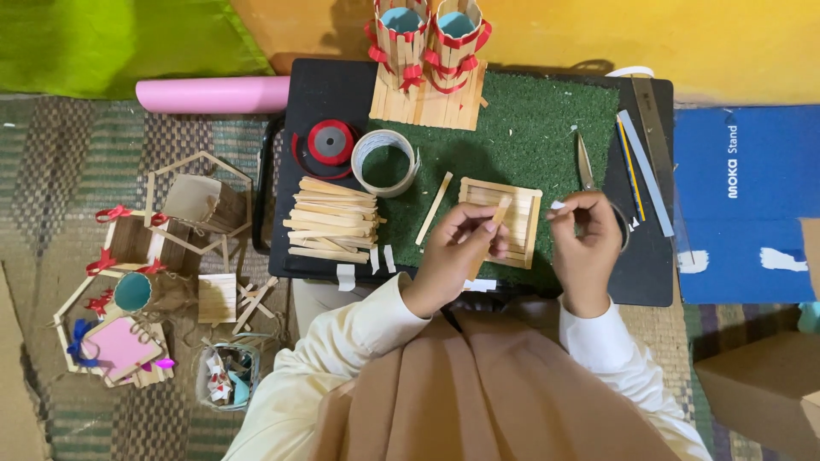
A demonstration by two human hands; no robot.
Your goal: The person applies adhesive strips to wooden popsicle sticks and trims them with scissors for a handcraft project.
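A black table (342, 94) topped with green turf (547, 128) is holding a square stick frame (521, 224) and, to its left, a pile of sticks (331, 220). The left hand (453, 256) is pinching 1 wooden stick (487, 243) over the frame's near edge. The right hand (588, 243) is pinching a small white piece (558, 205).

Open green mat (547, 128) lies ahead of both hands, between the tape roll (384, 162) and the scissors (585, 162); passage there is unobstructed. A loose stick (434, 207) lies on the mat just left of the square stick frame (504, 218), which sits directly under the left hand (457, 248). The stacked sticks (331, 220) and red ribbon spool (329, 143) crowd the left side. Two stick pen holders (427, 38) block the far edge. Rulers (645, 162) line the right edge beyond the right hand (588, 243).
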